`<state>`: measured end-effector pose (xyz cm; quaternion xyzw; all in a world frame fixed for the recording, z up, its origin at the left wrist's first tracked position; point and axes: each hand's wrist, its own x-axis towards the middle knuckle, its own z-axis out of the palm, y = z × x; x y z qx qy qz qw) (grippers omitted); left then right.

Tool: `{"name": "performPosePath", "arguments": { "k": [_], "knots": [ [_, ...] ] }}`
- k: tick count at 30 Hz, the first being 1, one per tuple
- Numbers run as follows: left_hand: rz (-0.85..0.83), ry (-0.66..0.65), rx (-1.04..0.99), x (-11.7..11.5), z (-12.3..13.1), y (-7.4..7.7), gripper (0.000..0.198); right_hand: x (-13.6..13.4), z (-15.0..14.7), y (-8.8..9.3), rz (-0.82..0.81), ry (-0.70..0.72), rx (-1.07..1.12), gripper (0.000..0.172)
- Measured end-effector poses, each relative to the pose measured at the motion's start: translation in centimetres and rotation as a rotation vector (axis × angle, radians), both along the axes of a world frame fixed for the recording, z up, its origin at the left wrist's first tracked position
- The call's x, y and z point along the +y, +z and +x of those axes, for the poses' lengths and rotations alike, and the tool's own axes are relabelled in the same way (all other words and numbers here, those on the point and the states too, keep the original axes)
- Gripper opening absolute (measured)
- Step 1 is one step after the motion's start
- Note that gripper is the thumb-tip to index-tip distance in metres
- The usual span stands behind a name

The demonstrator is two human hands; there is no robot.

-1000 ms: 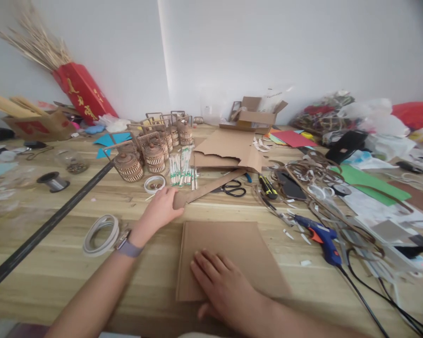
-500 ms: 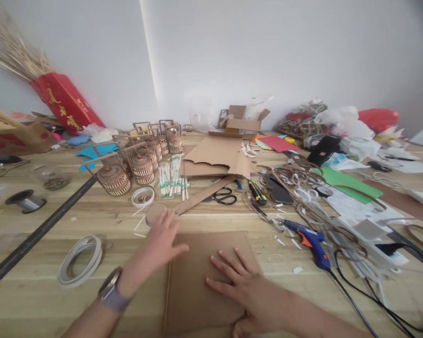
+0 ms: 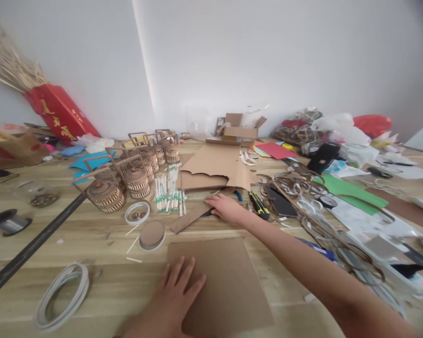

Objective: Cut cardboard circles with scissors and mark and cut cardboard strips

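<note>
My left hand [image 3: 174,293] lies flat on a brown cardboard sheet [image 3: 229,286], fingers spread over its left edge. Reaching far forward, my right hand [image 3: 223,208] has its fingers bent over a flat brown strip [image 3: 190,218]. This hand covers most of the black scissors behind it; only a dark bit of blade shows by the strip. A round cardboard disc with a pale rim [image 3: 152,235] sits left of the strip. Beyond it is a white ring [image 3: 137,213] with small brown pieces inside.
Several small woven lidded baskets [image 3: 137,180] stand at the back left beside paper-wrapped sticks [image 3: 167,188]. A torn cardboard piece [image 3: 211,159] lies behind my right hand. A yellow-black cutter [image 3: 259,205], a phone [image 3: 281,201] and tangled strips lie right; my forearm partly covers the blue glue gun [image 3: 317,249].
My left hand has moved back from the round disc onto the cardboard sheet. My right hand has left the sheet and reached forward to the brown strip. The view has shifted slightly.
</note>
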<state>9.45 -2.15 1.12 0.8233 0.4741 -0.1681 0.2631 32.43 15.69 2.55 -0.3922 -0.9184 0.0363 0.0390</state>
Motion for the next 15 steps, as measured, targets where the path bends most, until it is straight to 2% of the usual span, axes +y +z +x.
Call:
{"name": "performPosePath", "arguments": {
  "k": [3, 6, 10, 15],
  "knots": [
    [-0.04, 0.013, 0.011, 0.1, 0.2, -0.1, 0.107, 3.0, -0.7, -0.4, 0.014, 0.032, -0.049, 0.047],
    [-0.046, 0.041, -0.019, -0.2, 0.3, 0.0, 0.109, 3.6, -0.8, -0.6, 0.031, 0.091, -0.09, 0.039],
    [-0.04, 0.086, -0.035, -0.4, 0.5, 0.1, 0.109, 2.1, -1.0, 0.4, 0.115, 0.106, -0.091, 0.04],
    [0.019, 0.109, -0.054, -0.7, 0.9, -0.5, 0.109, -2.5, -1.4, 2.5, 0.188, 0.127, -0.041, 0.045]
  ]
}}
